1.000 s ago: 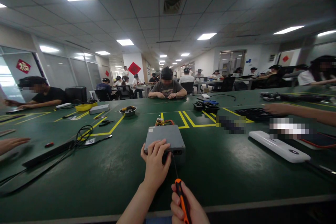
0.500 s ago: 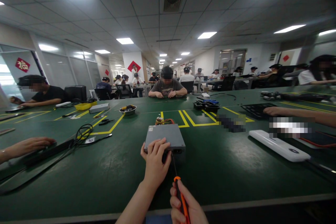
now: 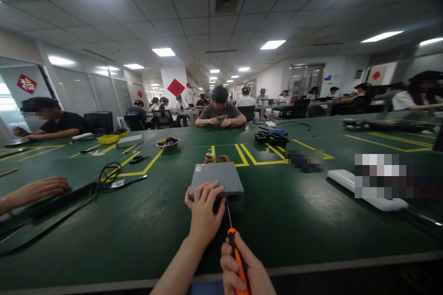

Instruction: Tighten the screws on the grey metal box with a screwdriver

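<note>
A grey metal box with coloured wires at its far end lies on the green table in front of me. My left hand rests on the box's near left corner, fingers curled over its top edge. My right hand grips the orange-and-black handle of a screwdriver. The thin shaft points up at the box's near face, its tip at or close to that face beside my left fingers.
A white flat device lies to the right. Black cables and a long black strip sit to the left, where another person's hand rests. A metal bowl, a yellow tray and black parts lie farther back. Several people sit around.
My right hand and the screwdriver have shifted slightly left and up toward the box. The arm reaching in from the right has withdrawn. The hand at the left has moved onto the black strip.
</note>
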`<state>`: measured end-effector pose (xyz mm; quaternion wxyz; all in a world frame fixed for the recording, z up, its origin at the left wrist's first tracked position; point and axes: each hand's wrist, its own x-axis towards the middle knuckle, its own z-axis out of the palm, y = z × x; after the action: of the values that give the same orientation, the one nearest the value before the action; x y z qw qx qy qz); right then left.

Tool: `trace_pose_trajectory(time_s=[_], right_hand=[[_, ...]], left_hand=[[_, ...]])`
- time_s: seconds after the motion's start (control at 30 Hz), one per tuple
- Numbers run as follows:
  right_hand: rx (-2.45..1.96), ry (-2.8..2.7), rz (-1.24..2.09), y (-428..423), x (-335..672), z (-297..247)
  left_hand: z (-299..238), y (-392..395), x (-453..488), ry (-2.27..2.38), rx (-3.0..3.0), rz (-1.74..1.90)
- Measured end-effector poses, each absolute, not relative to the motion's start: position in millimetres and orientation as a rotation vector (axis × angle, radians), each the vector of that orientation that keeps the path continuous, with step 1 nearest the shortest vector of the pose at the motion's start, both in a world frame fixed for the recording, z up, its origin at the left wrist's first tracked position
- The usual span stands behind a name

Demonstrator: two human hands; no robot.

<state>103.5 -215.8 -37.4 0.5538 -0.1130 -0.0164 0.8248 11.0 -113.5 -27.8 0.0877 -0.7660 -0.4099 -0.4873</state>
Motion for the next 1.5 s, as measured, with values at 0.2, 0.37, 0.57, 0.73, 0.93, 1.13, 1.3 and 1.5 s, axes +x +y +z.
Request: trace_pose_trajectory(time_s=[0.2,0.37,0.57,0.73,0.93,1.13,1.3,1.5], right_hand=[[-0.259,-0.035,1.951,-214,104,-40],[-0.277,-0.045,1.975,-216,107,-41],[-0.231,-0.048,1.98,-218,107,-34],[-0.248,-0.05,1.975,-216,104,-37],[-0.235,-0.076,2.013,-217,105,-31],[-0.303,-0.105,1.989,-217,105,-40],[-0.355,-0.1,1.948,-217,107,-45],[-0.325,-0.077,1.987,-215,105,-38]], left_hand=[[-27,-115,11,-1.238,-2.295,-1.439],[-26,-116,12,-1.246,-2.273,-1.409],[-27,-115,12,-1.246,-2.269,-1.409],[-28,-114,11,-1.241,-2.284,-1.441],[-27,-116,11,-1.244,-2.28,-1.422],[-27,-115,12,-1.226,-2.256,-1.426],[-27,-116,12,-1.234,-2.257,-1.411],[-28,-114,11,-1.214,-2.272,-1.438]])
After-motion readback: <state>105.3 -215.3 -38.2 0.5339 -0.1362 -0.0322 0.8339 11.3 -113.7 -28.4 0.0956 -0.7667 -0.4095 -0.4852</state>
